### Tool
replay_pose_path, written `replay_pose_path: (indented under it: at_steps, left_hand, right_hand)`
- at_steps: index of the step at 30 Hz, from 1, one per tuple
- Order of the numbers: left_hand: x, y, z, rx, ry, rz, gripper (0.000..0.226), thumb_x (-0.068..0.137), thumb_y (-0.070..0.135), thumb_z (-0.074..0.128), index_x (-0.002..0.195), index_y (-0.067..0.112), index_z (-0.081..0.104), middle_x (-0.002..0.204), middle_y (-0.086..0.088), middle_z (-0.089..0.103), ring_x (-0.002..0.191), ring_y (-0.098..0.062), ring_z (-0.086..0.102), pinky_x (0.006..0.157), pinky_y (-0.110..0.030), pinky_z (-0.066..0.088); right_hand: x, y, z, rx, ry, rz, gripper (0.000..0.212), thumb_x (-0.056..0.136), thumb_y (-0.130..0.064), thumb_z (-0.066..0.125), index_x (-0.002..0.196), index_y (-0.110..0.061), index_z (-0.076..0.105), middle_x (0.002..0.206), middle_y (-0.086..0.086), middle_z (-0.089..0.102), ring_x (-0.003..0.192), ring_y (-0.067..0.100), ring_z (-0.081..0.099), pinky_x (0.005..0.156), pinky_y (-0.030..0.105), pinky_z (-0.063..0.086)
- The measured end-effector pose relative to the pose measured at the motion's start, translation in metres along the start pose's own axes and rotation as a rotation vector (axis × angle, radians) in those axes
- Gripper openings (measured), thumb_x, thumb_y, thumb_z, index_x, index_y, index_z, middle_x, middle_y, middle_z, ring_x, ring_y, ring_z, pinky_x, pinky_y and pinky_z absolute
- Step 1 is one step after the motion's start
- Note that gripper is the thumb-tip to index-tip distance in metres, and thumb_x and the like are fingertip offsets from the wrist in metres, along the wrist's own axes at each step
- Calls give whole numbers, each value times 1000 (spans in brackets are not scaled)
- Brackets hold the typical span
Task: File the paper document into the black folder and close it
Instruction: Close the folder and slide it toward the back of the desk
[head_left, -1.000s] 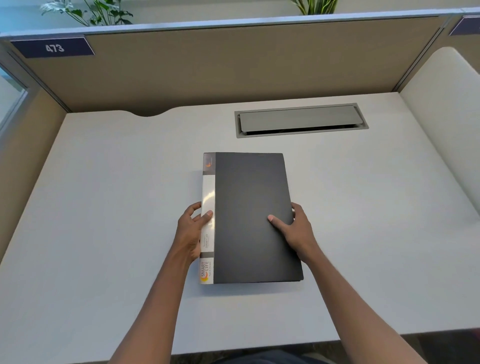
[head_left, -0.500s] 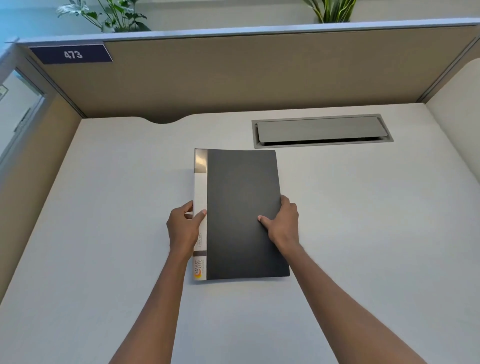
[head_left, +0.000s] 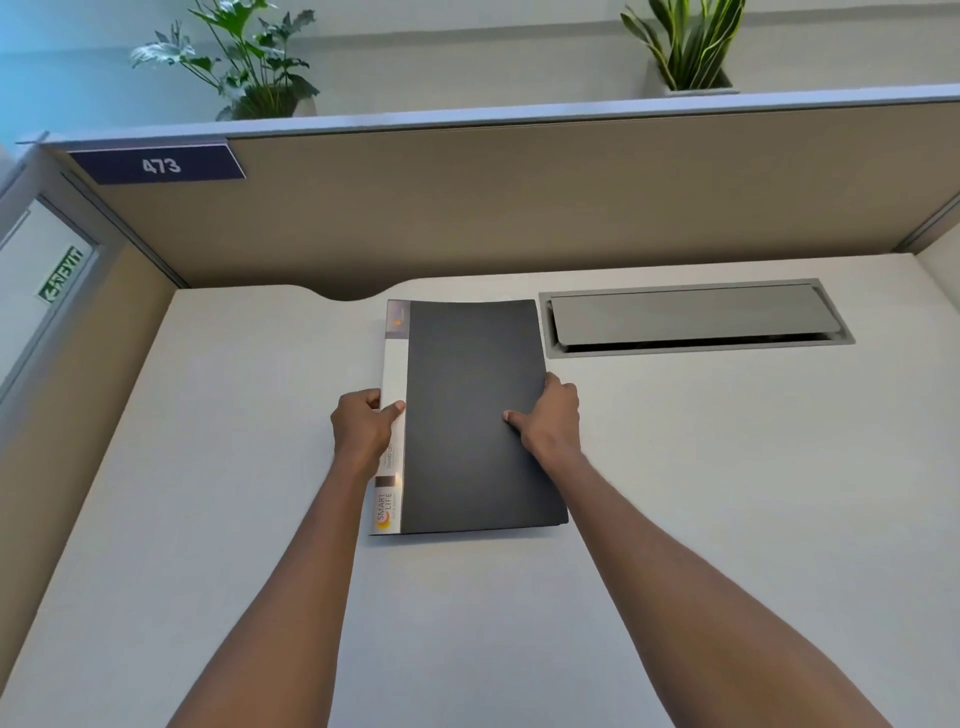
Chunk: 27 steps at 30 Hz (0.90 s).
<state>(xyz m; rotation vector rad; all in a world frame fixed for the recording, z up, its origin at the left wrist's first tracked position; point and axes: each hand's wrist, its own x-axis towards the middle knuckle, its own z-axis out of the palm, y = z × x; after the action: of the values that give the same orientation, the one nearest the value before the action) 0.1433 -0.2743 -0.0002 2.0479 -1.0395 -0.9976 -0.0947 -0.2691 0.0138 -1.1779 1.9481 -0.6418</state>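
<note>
The closed black folder (head_left: 475, 415) lies on the table (head_left: 727, 493), spine label reading "SMART LIFE". The left hand (head_left: 363, 431) pinches its spine edge; the right hand (head_left: 550, 421) pinches its right edge. Far-left sign (head_left: 158, 165): "473".

I noted a pale desk (head_left: 727, 493) set inside a cubicle. A tan fabric partition (head_left: 519, 208) closed off the far side, capped by a grey rail, with a dark blue plate (head_left: 158, 165) reading 473 at its left end. A grey cable hatch (head_left: 693, 317) sat recessed in the desk near the partition, its lid tilted ajar. Two potted plants (head_left: 244, 62) (head_left: 685, 47) stood beyond the rail. A green sign (head_left: 61, 273) showed at far left. Lighting was even.
</note>
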Motion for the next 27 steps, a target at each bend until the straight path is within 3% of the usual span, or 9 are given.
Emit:
replay_pose_path:
  at_steps: [11, 14, 18, 21, 22, 24, 27]
  left_hand:
    - [74, 27, 8, 151, 4, -12, 35, 95, 21, 74, 121, -3, 73, 126, -20, 73, 110, -42, 70, 88, -39, 55]
    - [76, 30, 9, 215, 44, 10, 33, 92, 22, 78, 112, -4, 76, 120, -22, 75, 106, -42, 71, 91, -43, 58]
    - [69, 31, 8, 275, 85, 18, 30, 90, 23, 80, 94, -7, 77, 104, -22, 78, 95, -42, 73, 76, -39, 54]
    - [61, 32, 8, 323, 119, 34, 36, 91, 24, 79, 74, -3, 63, 97, -27, 75, 93, -46, 71, 69, -40, 50]
    - [56, 32, 7, 348, 124, 41, 33, 92, 24, 78, 76, 0, 62, 100, -28, 74, 96, -46, 70, 70, -40, 49]
    - [48, 34, 5, 390, 145, 58, 27, 95, 24, 74, 97, -2, 71, 114, -24, 73, 107, -44, 69, 75, -37, 46]
    - [32, 32, 4, 455, 193, 61, 38, 101, 27, 62, 122, -4, 67, 127, -21, 69, 118, -42, 65, 84, -41, 51]
  right_hand:
    - [65, -37, 27, -220, -50, 55, 64, 84, -24, 83, 133, -2, 47, 140, 17, 40, 117, 42, 60, 96, 48, 53]
    - [68, -39, 34, -352, -22, 55, 66, 84, -32, 83, 133, -4, 47, 140, 16, 44, 117, 38, 60, 92, 44, 53]
    - [66, -37, 41, -569, 39, 12, 70, 84, -44, 79, 133, -6, 48, 139, 16, 48, 124, 33, 52, 90, 37, 51]
    - [62, -35, 42, -606, 81, -32, 68, 86, -46, 76, 132, -6, 47, 138, 15, 48, 124, 31, 52, 92, 37, 50]
    - [58, -34, 41, -640, 106, -64, 65, 88, -47, 74, 131, -6, 48, 137, 14, 48, 124, 30, 51, 93, 37, 48]
    - [50, -32, 40, -680, 150, -142, 59, 91, -48, 68, 129, -7, 50, 134, 12, 50, 125, 29, 50, 97, 37, 46]
    - [34, -28, 38, -682, 165, -251, 51, 97, -44, 60, 131, -7, 51, 133, 11, 53, 124, 28, 51, 100, 39, 44]
